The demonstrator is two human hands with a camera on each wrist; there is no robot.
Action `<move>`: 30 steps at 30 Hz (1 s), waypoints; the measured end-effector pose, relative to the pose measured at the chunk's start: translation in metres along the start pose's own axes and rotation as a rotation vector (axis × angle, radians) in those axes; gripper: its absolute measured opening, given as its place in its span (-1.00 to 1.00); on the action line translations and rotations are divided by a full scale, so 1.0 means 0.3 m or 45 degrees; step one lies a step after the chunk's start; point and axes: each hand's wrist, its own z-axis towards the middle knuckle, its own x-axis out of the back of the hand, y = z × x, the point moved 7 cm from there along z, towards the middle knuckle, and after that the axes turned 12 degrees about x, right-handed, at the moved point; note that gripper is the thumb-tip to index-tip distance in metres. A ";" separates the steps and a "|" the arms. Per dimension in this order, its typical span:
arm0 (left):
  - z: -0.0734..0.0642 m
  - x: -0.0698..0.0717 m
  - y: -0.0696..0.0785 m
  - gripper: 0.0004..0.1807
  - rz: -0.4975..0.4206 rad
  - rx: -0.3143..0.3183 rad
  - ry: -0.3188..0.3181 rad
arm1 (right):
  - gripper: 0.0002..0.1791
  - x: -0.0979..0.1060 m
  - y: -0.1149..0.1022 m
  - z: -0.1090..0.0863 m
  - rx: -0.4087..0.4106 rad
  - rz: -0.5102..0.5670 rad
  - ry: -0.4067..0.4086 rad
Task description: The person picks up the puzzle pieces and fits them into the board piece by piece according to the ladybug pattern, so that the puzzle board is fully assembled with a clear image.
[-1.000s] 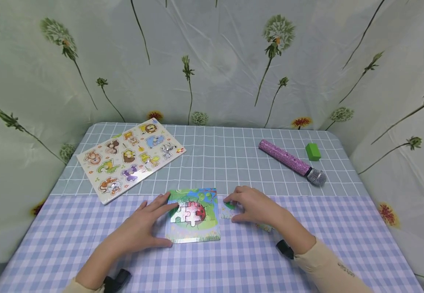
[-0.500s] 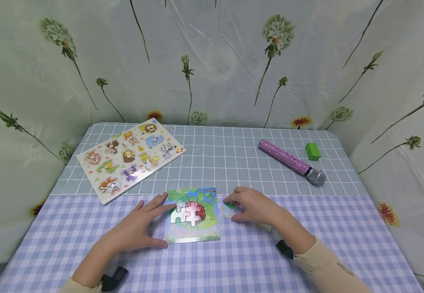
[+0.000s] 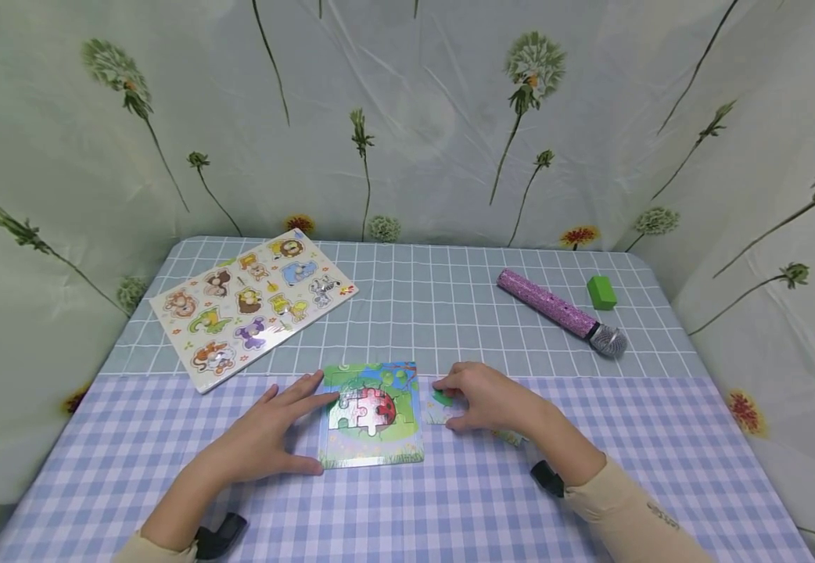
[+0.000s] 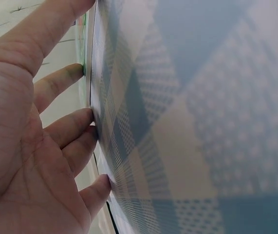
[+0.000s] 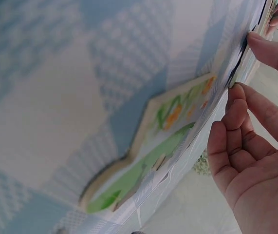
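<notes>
A ladybug jigsaw puzzle lies in its square tray on the checked cloth, partly filled with pieces. At its left edge is my left hand, fingers spread, the index fingertip over the tray and the thumb beside its lower left corner. Just right of the tray, my right hand pinches a pale puzzle piece with a green patch between thumb and index finger, low over the cloth. Another puzzle piece, green with orange flowers, lies under the right wrist, mostly hidden in the head view.
A knobbed animal puzzle board lies at the back left. Toward the back right are a pink glittery microphone and a green block. Flower-printed fabric hangs behind the table.
My left hand has drawn slightly left, its thumb coming away from the tray's lower left corner. The right hand stays at the piece with barely any movement.
</notes>
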 end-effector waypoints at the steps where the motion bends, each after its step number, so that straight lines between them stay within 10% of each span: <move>1: 0.000 -0.001 0.000 0.06 0.003 0.001 -0.002 | -0.37 0.000 0.000 -0.001 0.005 0.007 0.002; 30: 0.037 -0.003 0.021 0.05 0.024 0.027 -0.014 | -0.43 0.008 -0.098 0.047 0.209 -0.002 0.063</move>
